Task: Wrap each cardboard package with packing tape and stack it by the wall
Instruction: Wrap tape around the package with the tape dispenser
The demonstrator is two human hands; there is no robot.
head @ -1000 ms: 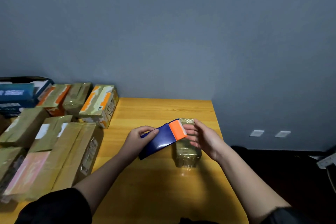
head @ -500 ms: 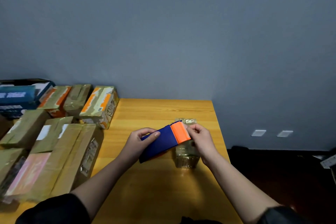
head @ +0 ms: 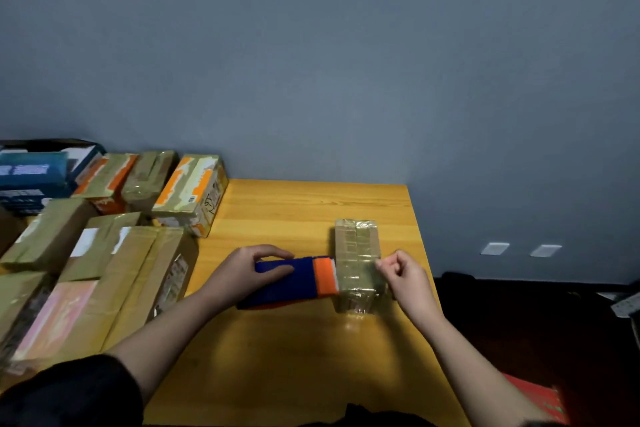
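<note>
A small cardboard package [head: 356, 253], shiny with clear tape, lies on the wooden table [head: 311, 357] near its right edge. My left hand [head: 247, 270] grips a blue tape dispenser [head: 287, 282] with an orange front, which sits on the table against the package's left side. My right hand [head: 403, 276] is at the package's right side, thumb and fingers pinching the end of a clear tape strip [head: 375, 265] that stretches over the package top from the dispenser.
Several taped cardboard packages [head: 104, 274] crowd the table's left part, some stacked by the grey wall [head: 190, 187]. A blue box [head: 31, 177] stands at far left. The table's right edge drops to a dark floor.
The dispenser came down from above the package to the table on its left. My right hand moved from the dispenser's orange front to the package's right side, drawing tape across the top.
</note>
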